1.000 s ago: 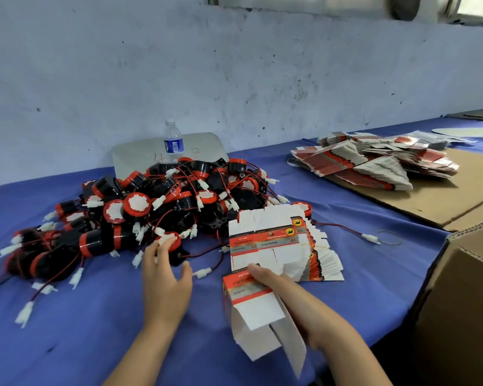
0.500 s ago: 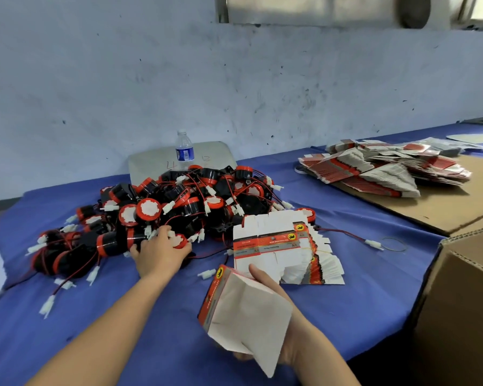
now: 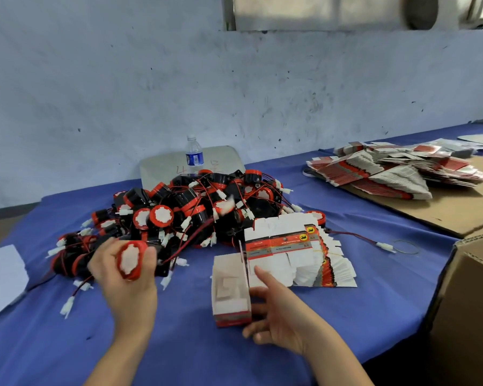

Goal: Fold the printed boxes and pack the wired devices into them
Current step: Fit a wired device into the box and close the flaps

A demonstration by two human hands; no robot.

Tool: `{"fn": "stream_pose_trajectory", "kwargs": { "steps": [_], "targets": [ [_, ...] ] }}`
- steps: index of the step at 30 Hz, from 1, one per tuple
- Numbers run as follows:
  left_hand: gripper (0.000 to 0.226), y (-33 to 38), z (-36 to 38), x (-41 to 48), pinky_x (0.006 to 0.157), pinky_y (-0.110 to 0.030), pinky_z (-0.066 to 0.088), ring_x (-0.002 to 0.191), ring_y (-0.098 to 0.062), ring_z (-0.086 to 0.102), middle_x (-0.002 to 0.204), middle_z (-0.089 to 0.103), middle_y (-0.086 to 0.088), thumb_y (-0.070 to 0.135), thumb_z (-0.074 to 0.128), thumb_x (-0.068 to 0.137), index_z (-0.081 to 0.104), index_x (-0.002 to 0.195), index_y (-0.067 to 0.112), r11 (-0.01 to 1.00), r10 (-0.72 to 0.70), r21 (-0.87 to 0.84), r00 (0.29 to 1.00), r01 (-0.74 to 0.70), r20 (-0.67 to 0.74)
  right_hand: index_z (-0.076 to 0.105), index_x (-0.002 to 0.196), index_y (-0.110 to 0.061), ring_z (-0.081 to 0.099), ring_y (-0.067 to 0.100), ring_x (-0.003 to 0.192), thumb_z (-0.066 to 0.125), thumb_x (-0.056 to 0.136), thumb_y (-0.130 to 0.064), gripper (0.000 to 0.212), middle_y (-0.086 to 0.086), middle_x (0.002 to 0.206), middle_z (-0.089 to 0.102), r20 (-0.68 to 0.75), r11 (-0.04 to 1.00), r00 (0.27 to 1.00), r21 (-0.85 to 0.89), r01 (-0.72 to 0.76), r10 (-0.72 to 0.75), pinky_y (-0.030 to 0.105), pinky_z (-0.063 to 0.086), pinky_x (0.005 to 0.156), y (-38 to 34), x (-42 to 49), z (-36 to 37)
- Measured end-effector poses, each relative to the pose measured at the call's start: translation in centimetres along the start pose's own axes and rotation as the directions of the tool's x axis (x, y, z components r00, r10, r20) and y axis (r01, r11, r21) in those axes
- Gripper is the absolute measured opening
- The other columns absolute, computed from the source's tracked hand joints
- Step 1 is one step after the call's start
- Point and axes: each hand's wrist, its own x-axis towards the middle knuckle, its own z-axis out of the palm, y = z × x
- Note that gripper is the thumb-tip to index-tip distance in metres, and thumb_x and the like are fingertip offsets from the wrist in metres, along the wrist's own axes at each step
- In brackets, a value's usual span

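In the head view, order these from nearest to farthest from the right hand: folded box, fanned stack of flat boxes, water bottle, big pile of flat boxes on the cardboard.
1. folded box: held by the right hand.
2. fanned stack of flat boxes: just beyond the hand.
3. water bottle and big pile of flat boxes: both far back; too close to call.

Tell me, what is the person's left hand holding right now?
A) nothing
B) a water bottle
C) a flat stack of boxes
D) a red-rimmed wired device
D: the left hand grips a red-rimmed wired device lifted from the pile, while the right hand steadies the folded box.
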Motion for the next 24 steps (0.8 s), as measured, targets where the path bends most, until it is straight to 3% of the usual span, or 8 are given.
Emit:
{"fn": "stream_pose_trajectory", "kwargs": {
  "steps": [3,5,7,11,13,16,19,24],
  "targets": [
    [0.031,1.9,0.2,-1.3,0.072,-0.007,0.041,0.082,0.008,0.054,0.098,0.056,0.009,0.053,0.049,0.074,0.051,0.099,0.034,0.973,-0.054,-0.209,0.976,0.099,0.213,0.060,0.118,-0.013,0.062,0.022,0.052,0.054,0.091,-0.054,0.050,0.013,0.091,0.071,-0.069,0.992,0.996,-0.115,0.054,-0.062,0.024,0.048,0.045,0.1,0.5,0.6],
    [0.042,1.7,1.3,-3.1,0.077,-0.020,0.048,0.090,-0.008,0.063,0.102,0.065,0.004,0.053,0.052,0.071,0.054,0.101,0.023,0.963,-0.081,-0.194,0.887,0.188,0.455,0.062,0.111,-0.005,0.060,0.022,0.047,0.059,0.092,-0.043,0.043,0.012,0.080,0.069,-0.125,0.982,0.986,-0.168,0.088,-0.110,0.024,0.047,0.043,0.2,0.8,1.0],
    [0.045,1.0,2.0,-4.5,0.079,-0.021,0.050,0.099,-0.016,0.064,0.110,0.068,0.005,0.051,0.055,0.070,0.055,0.100,0.018,0.959,-0.083,-0.182,0.829,0.218,0.554,0.063,0.102,0.001,0.059,0.022,0.045,0.058,0.095,-0.033,0.035,0.015,0.072,0.068,-0.199,0.976,0.965,-0.167,0.139,-0.172,0.025,0.047,0.043,0.3,1.2,1.3],
    [0.043,-0.7,1.8,-4.7,0.075,-0.018,0.050,0.093,-0.007,0.061,0.102,0.063,0.014,0.052,0.060,0.067,0.055,0.102,0.028,0.985,-0.041,-0.121,0.854,0.121,0.518,0.065,0.078,-0.005,0.059,0.018,0.043,0.054,0.098,-0.015,0.025,0.013,0.062,0.066,-0.403,0.917,0.826,-0.238,0.321,-0.394,0.026,0.049,0.045,0.0,1.5,1.2],
    [0.045,-1.1,1.6,-4.4,0.077,-0.015,0.046,0.095,-0.005,0.057,0.101,0.058,0.015,0.056,0.064,0.067,0.053,0.103,0.033,0.998,0.022,-0.064,0.863,0.012,0.505,0.066,0.079,-0.004,0.062,0.013,0.046,0.049,0.096,0.000,0.025,0.013,0.076,0.066,-0.422,0.897,0.792,-0.202,0.392,-0.441,0.023,0.051,0.045,-0.6,1.2,1.0],
    [0.046,-1.4,1.5,-4.2,0.083,-0.008,0.039,0.105,0.002,0.050,0.111,0.050,0.013,0.061,0.064,0.066,0.050,0.104,0.039,0.994,0.072,0.040,0.873,-0.104,0.482,0.064,0.089,-0.003,0.068,0.014,0.057,0.035,0.089,0.019,0.037,0.017,0.097,0.062,-0.330,0.894,0.833,-0.110,0.434,-0.444,0.022,0.053,0.051,-1.1,0.7,0.5],
    [0.048,-1.5,1.9,-4.2,0.080,-0.015,0.041,0.103,0.000,0.050,0.110,0.050,0.019,0.063,0.068,0.066,0.048,0.101,0.040,0.992,0.028,0.099,0.886,-0.083,0.463,0.065,0.101,-0.010,0.069,0.010,0.069,0.039,0.083,0.025,0.047,0.012,0.112,0.063,-0.237,0.883,0.857,-0.232,0.408,-0.458,0.023,0.055,0.057,-0.7,0.3,0.2],
    [0.046,-1.9,2.2,-4.4,0.067,-0.015,0.045,0.090,0.001,0.058,0.094,0.062,0.014,0.048,0.082,0.064,0.048,0.095,0.043,0.995,-0.078,0.081,0.913,0.050,0.399,0.071,0.104,-0.016,0.060,0.021,0.059,0.053,0.079,0.019,0.047,0.014,0.086,0.064,-0.180,0.877,0.863,-0.203,0.436,-0.471,0.025,0.050,0.056,-0.8,-0.1,0.2]
  ]
}}
